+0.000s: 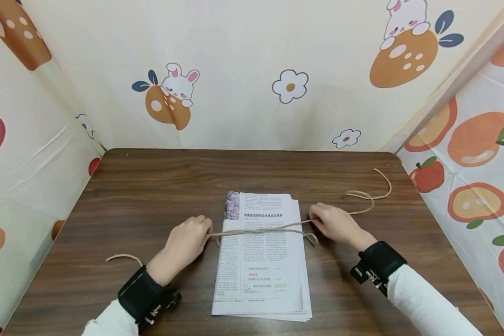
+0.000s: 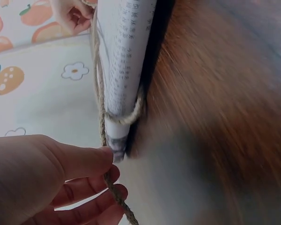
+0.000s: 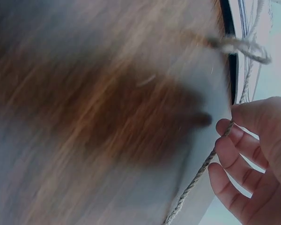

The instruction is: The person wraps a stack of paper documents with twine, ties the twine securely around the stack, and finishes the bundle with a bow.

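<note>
Watching remotely, I see folded newspapers (image 1: 262, 273) between the table's (image 1: 159, 179) left and right edges. Twine (image 1: 256, 231) crosses them; the left hand (image 1: 189, 241) pinches it just beside them, the right hand (image 1: 335, 224) likewise opposite, the two apart. A loose end (image 1: 390, 187) curls toward the far right corner; printed cloth (image 1: 235, 42) hangs behind the far edge.

Tan twisted-fibre rope (image 1: 252, 231), black-printed white folded newspapers (image 1: 273, 261)
Dark-brown wood-grained tabletop (image 1: 164, 186); cream cloth backdrop (image 1: 235, 37) patterned with white rabbits (image 1: 178, 86) and flowers (image 1: 290, 87); black wristbands (image 1: 380, 261).
</note>
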{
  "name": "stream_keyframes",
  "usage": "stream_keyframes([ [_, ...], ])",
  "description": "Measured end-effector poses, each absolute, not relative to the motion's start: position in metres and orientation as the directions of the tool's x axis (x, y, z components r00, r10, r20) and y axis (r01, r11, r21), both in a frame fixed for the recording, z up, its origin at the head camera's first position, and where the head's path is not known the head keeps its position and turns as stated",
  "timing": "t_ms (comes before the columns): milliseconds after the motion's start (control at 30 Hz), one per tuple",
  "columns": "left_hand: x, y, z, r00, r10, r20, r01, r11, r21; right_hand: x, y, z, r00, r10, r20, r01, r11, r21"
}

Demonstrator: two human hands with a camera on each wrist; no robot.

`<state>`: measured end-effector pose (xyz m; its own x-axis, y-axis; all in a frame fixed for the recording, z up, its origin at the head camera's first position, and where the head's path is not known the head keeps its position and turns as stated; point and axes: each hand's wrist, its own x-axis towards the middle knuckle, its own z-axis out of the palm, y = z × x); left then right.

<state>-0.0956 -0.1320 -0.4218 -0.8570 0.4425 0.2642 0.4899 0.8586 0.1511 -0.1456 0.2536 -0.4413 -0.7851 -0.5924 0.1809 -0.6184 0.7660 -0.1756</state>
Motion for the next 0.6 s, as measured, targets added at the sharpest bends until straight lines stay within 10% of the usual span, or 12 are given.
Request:
stream_keyframes([
  [600, -0.076, -0.170, -0.417, -0.890, 0.411, 0.197, 0.443, 0.881, 0.167, -0.151, 0.264, -0.440, -0.821, -0.534, 0.201, -0.566, 0.807, -0.166],
])
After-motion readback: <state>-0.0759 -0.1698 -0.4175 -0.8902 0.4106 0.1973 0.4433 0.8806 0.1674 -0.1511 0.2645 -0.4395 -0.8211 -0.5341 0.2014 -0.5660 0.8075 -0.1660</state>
